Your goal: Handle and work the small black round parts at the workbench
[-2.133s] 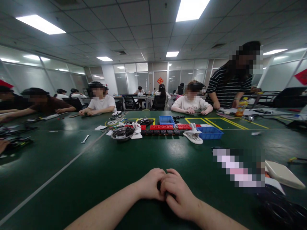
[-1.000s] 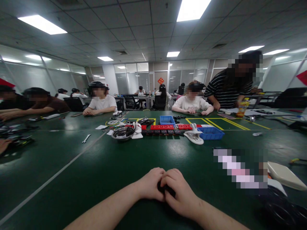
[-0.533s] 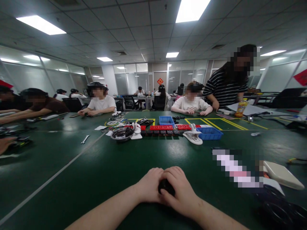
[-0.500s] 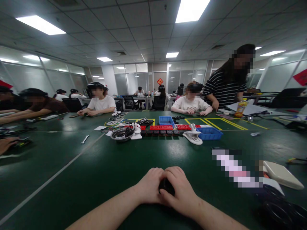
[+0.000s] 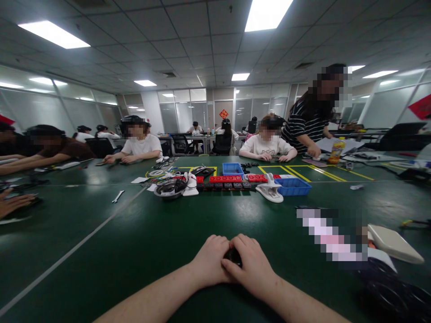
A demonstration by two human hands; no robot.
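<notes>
Close in front of me, a small, rounded, glossy black object [image 5: 234, 256] is held low over the green table. My right hand [image 5: 249, 264] curls over it from the right, with the thumb across its near side. Against its left side my left hand [image 5: 213, 260] is closed, knuckles up, and the two hands touch at the fingertips. Only part of the object shows between them, so its kind is not clear. The fingers of my left hand are mostly turned away from view.
Across the green table [image 5: 188, 215] lie red and black power strips [image 5: 225, 179], blue bins [image 5: 292, 187], a white clip-on base [image 5: 270, 190] and coiled cables. A wrench [image 5: 117, 196] lies left. At right are a beige case [image 5: 393, 242] and black rings [image 5: 387, 291]. Several people sit around; one stands.
My right hand has closed further over the black object, so less of it shows. Across the table, the standing person has leaned lower and reached toward the papers.
</notes>
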